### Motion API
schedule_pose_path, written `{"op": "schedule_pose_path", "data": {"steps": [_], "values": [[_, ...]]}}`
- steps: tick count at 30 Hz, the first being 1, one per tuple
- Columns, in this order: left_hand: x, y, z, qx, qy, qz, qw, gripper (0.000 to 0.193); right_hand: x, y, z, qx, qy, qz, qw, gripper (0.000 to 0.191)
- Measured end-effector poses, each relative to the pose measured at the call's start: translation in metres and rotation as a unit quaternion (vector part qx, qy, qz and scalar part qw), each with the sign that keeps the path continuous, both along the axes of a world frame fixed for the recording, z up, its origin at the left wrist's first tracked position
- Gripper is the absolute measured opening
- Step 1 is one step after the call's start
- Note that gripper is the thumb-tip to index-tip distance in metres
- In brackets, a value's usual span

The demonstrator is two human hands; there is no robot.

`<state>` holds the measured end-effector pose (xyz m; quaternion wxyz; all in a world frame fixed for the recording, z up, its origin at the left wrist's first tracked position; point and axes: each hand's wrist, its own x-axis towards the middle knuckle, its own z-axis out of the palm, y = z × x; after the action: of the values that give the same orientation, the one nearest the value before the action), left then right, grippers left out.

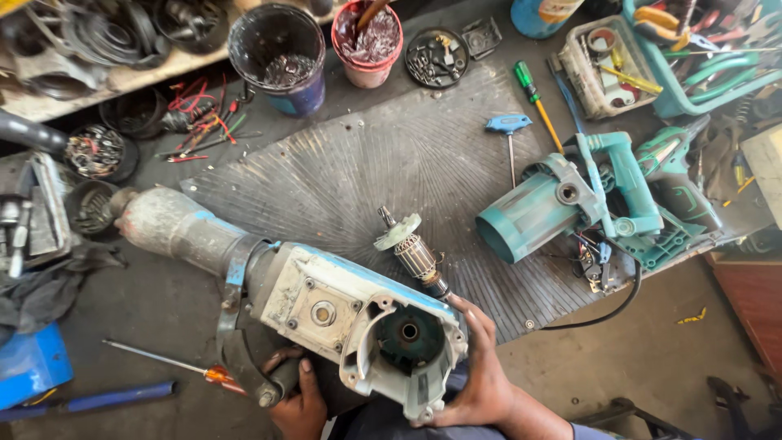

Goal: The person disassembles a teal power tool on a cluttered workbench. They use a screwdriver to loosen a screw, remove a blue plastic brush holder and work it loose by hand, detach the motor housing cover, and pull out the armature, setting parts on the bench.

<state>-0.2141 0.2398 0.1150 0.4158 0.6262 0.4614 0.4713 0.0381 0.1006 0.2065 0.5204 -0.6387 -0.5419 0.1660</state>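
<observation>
The demolition hammer [269, 277] lies across the bench's [163, 301] near edge — the armature [413, 251] just behind its open end, on the ribbed mat [358, 171]. The motor housing [562, 204] rests at the mat's right edge; two tubs [318, 57] stand behind the mat.

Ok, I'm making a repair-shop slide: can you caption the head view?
Both hands, left and right, steady an opened grey-and-blue demolition hammer body beside a loose copper-wound motor armature.

The single head-worn camera looks almost straight down, from close above, at a cluttered workbench, with the big hammer drill [309, 301] filling the near 6 o'clock edge, the ribbed mat [358, 171] at centre, and tubs along 12 o'clock.
</observation>
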Motion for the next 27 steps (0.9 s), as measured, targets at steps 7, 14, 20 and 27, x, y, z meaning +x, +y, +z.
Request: {"op": "schedule_pose_path", "data": {"steps": [7, 14, 20, 27], "values": [[-0.001, 0.007, 0.006, 0.004, 0.045, -0.023, 0.999, 0.025, -0.011, 0.031, 0.004, -0.055, -0.070, -0.001, 0.996, 0.126], [0.008, 0.005, 0.005, 0.073, -0.108, -0.019, 0.991, 0.087, -0.054, 0.026, -0.023, -0.077, 0.171, -0.027, 0.982, 0.139], [0.005, 0.011, 0.008, 0.107, -0.076, -0.024, 0.991, 0.103, -0.023, 0.012, -0.010, -0.050, 0.011, 0.096, 0.994, 0.114], [0.003, 0.005, 0.013, 0.062, -0.081, -0.044, 0.994, 0.090, 0.039, 0.053, 0.004, -0.065, 0.049, -0.165, 0.983, 0.039]]}}
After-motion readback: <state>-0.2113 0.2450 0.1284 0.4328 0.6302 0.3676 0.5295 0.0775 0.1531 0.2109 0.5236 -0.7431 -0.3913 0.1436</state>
